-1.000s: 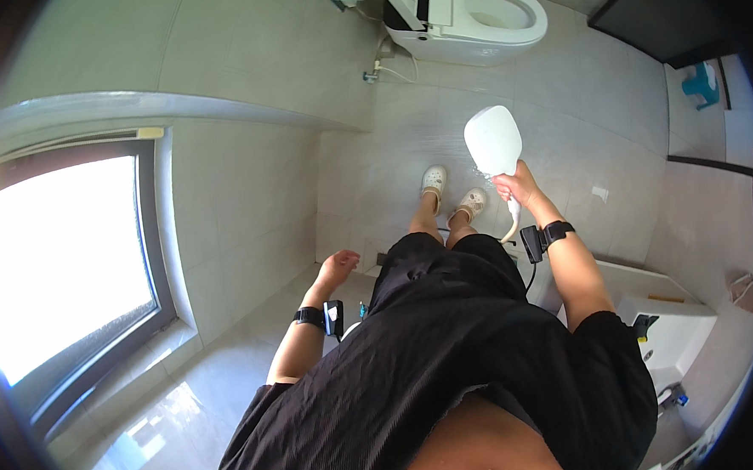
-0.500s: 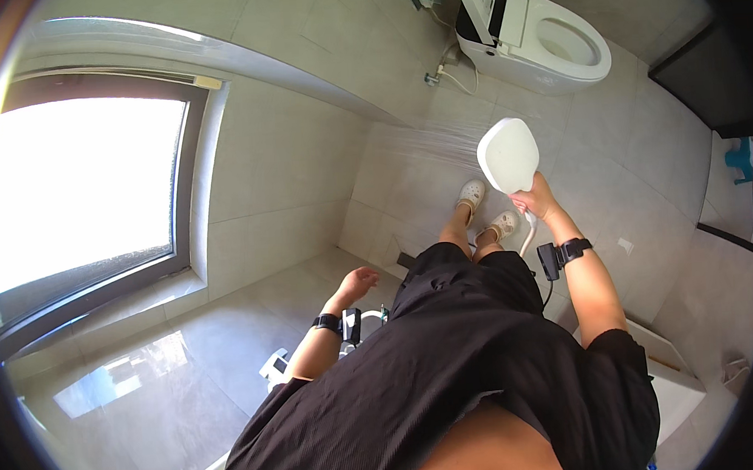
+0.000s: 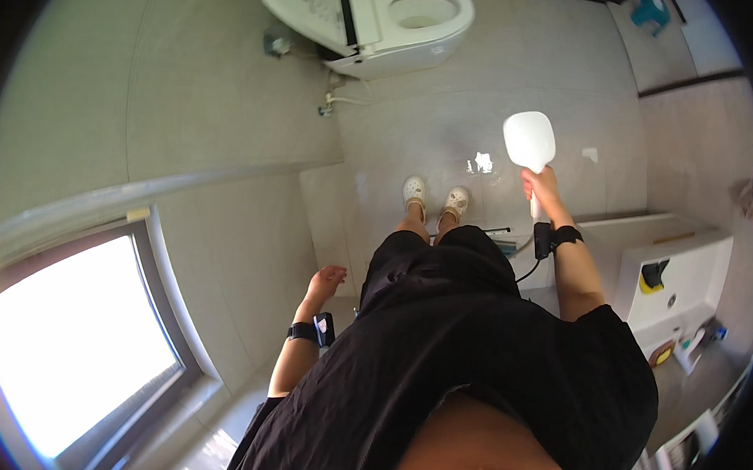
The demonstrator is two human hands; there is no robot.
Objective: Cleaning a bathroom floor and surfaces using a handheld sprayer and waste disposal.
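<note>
My right hand [image 3: 543,189] is closed around the handle of a white shower head [image 3: 529,140], holding it out over the tiled floor with the wide head pointing away from me. Its hose hangs down beside my leg and is partly hidden behind my forearm. No clear streams of water show from it. On the left, my left hand [image 3: 328,282] hangs beside my hip with loosely bent fingers and nothing in it. Below both hands, light-coloured clogs [image 3: 414,194] are on my feet.
A toilet [image 3: 408,20] with its lid up stands ahead against the left wall. At right is a white basin [image 3: 648,293] holding a yellow-and-black item [image 3: 653,277]. A bright window [image 3: 84,335] is at left; a teal object [image 3: 650,12] lies far right.
My view has turned, so the toilet sits further left and the basin has come into sight. The water streams earlier seen shooting leftward from the shower head no longer show.
</note>
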